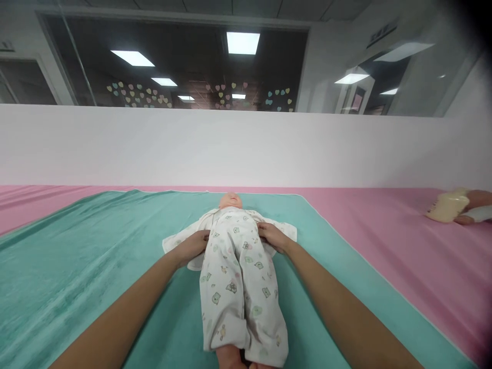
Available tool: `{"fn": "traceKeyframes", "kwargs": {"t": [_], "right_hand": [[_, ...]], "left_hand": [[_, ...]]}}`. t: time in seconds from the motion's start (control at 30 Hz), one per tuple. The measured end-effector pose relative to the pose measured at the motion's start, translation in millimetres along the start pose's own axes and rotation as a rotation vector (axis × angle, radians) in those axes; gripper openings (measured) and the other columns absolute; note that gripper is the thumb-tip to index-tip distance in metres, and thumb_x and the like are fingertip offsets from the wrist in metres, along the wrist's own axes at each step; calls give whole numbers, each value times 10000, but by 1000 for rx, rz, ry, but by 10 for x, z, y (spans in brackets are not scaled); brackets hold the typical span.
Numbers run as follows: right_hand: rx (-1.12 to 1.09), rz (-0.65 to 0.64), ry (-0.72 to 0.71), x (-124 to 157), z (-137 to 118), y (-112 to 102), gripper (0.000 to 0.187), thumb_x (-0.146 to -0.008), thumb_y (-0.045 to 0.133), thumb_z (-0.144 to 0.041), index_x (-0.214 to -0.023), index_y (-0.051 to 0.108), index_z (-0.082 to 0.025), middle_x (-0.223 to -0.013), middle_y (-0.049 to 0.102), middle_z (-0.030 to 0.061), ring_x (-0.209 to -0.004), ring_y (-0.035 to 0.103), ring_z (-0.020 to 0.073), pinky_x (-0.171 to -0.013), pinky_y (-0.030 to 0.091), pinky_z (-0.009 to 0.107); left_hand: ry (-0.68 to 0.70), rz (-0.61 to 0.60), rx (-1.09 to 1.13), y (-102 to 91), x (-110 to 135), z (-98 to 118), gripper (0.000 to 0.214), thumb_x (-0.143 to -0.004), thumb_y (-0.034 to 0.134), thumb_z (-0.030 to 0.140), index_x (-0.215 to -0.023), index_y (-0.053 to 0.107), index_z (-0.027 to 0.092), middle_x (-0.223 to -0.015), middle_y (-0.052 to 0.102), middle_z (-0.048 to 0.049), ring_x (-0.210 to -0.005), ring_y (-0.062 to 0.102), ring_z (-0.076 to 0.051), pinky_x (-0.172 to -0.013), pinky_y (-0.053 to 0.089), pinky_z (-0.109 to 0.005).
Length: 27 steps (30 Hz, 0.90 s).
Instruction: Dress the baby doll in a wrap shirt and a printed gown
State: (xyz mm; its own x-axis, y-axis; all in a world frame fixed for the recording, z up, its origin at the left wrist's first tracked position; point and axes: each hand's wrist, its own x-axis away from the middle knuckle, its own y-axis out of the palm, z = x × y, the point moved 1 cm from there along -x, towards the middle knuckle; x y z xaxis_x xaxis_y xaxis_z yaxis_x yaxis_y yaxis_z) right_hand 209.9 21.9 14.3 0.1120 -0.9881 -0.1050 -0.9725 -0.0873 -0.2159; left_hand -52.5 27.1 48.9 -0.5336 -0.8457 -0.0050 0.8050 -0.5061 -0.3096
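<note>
A baby doll point(230, 200) lies on its back on a teal blanket point(115, 241), head away from me and feet toward me. It wears white pants point(242, 256) printed with small animals, pulled up high on the torso, and a white shirt point(286, 229) with its sleeves spread to both sides. At the left side of the waist, my left hand point(194, 245) is closed on the edge of the pants. My right hand point(273, 237) pinches the pants at the opposite side. Its fingertips are partly hidden by the cloth. The doll's bare feet show at the bottom edge.
Under the blanket is a pink cover point(400, 230). Far right, part of what looks like another doll point(478, 199) lies beside pale yellow cloth point(448, 206). A white low wall point(230, 148) with windows above it stands behind.
</note>
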Motion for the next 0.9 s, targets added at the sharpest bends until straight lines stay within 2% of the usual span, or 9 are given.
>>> {"fn": "traceKeyframes", "kwargs": {"t": [0.13,0.2,0.4,0.57,0.73,0.9], "right_hand": [[-182,-131,60,61,-28,-29,152,-654,600,-271,-761,598,-162,-725,610,10,-655,518,122,-603,402,242],[-242,-142,82,68,-21,-38,173,-625,639,-263,-763,614,-161,-712,625,13,-663,534,130,-617,415,251],[-255,15,52,23,78,-46,133,-583,667,-241,-690,628,-174,-550,592,-13,-597,539,144,-580,422,270],[-227,-42,96,-20,133,-31,135,-586,642,-249,-690,611,-169,-554,580,-21,-560,504,124,-532,375,246],[-168,-52,66,-34,142,-25,89,-578,598,-197,-655,567,-165,-547,530,-47,-466,374,70,-453,255,210],[-133,-34,49,-28,144,1,87,-568,562,-181,-654,572,-174,-544,542,-40,-478,387,89,-481,280,233]], "left_hand": [[-47,-95,234,116,13,49,190,-585,594,153,-758,663,192,-706,671,-54,-757,614,-245,-695,492,-357],[-36,-104,281,148,0,40,241,-590,602,154,-821,666,177,-761,680,-66,-782,614,-243,-707,491,-360],[36,87,316,203,-49,-67,274,-618,630,254,-870,630,149,-753,661,-64,-767,609,-230,-659,476,-324],[33,201,277,202,-105,-192,232,-636,626,308,-809,568,164,-689,607,-9,-663,575,-176,-573,449,-276],[33,285,292,217,-153,-250,201,-627,620,273,-743,490,173,-663,556,24,-597,528,-130,-513,405,-227],[7,351,379,232,-165,-232,214,-614,600,246,-687,407,190,-607,489,63,-527,458,-93,-468,355,-200]]}}
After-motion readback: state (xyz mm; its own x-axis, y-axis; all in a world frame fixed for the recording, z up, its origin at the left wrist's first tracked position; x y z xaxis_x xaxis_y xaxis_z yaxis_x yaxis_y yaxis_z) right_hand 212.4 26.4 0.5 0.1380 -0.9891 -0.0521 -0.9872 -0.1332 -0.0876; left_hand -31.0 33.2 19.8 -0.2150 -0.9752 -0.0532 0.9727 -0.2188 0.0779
